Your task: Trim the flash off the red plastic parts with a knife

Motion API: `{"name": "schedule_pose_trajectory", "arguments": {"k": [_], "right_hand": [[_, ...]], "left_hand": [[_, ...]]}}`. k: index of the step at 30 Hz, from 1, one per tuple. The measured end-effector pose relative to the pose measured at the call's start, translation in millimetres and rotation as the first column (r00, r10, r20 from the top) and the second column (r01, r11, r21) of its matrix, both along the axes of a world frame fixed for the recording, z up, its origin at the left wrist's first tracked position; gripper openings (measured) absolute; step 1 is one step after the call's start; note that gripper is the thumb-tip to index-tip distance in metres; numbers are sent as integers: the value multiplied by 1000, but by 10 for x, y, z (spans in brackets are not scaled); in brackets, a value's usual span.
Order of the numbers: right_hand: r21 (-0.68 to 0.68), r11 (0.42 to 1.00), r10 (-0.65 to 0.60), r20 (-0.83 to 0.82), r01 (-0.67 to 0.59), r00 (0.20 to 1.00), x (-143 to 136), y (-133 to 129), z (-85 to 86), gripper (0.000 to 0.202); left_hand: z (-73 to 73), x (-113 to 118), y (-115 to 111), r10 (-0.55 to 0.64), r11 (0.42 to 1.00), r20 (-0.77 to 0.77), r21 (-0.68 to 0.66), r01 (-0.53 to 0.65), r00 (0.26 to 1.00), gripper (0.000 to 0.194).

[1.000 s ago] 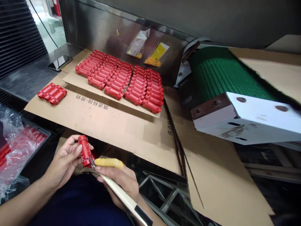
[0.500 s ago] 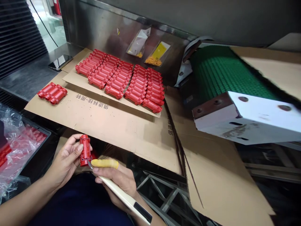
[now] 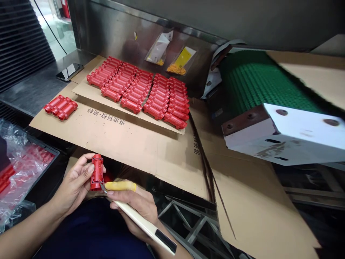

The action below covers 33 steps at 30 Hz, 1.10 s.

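Observation:
Between its thumb and fingers, my left hand (image 3: 77,181) holds a red plastic part (image 3: 97,171) upright, its recessed side facing me. My right hand (image 3: 134,207) is closed around a knife with a long cream handle (image 3: 147,225), a yellow cover on its index finger. The knife's blade (image 3: 103,187) touches or nearly touches the lower end of the part. Beyond my hands, several rows of red parts (image 3: 137,86) lie on a cardboard sheet (image 3: 88,92), and a small group of red parts (image 3: 60,107) sits to the left.
A phone (image 3: 69,72) lies at the back left. A bin (image 3: 52,158) with red parts and clear plastic stands at the left. Two small bags (image 3: 182,61) are at the back metal wall. A green conveyor belt (image 3: 264,82) with a white metal end is on the right.
The red part has tilted slightly in my left hand, its lower end shifting a little left. The knife and my right hand have barely moved. The view has shifted very slightly.

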State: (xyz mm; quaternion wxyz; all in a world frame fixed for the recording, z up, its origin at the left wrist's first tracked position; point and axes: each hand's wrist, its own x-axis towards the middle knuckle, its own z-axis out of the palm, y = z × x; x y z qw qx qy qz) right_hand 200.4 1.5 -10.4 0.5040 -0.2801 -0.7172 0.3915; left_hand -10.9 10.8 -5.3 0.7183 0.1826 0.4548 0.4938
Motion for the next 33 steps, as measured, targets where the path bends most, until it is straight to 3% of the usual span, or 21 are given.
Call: {"name": "schedule_pose_trajectory", "arguments": {"k": [3,6,12,18,33], "right_hand": [[-18,1000,-16,-21,16,1000,22,5,7,21],[-35,999,19,-44,-20,999,20,19,27,22],[96,988,126,-21,-123,992,-48,85,59,27],[106,986,132,5,-132,991,-41,100,69,36],[90,987,134,-19,-132,991,-43,81,55,32]], "left_hand": [[30,7,19,-4,1000,15,-12,4,1000,38],[58,14,61,-76,993,83,-84,83,994,44],[10,49,105,-172,965,179,-168,202,969,43],[-26,68,86,-147,965,182,-188,182,972,35],[-18,85,96,-149,961,165,-207,182,975,34]]}}
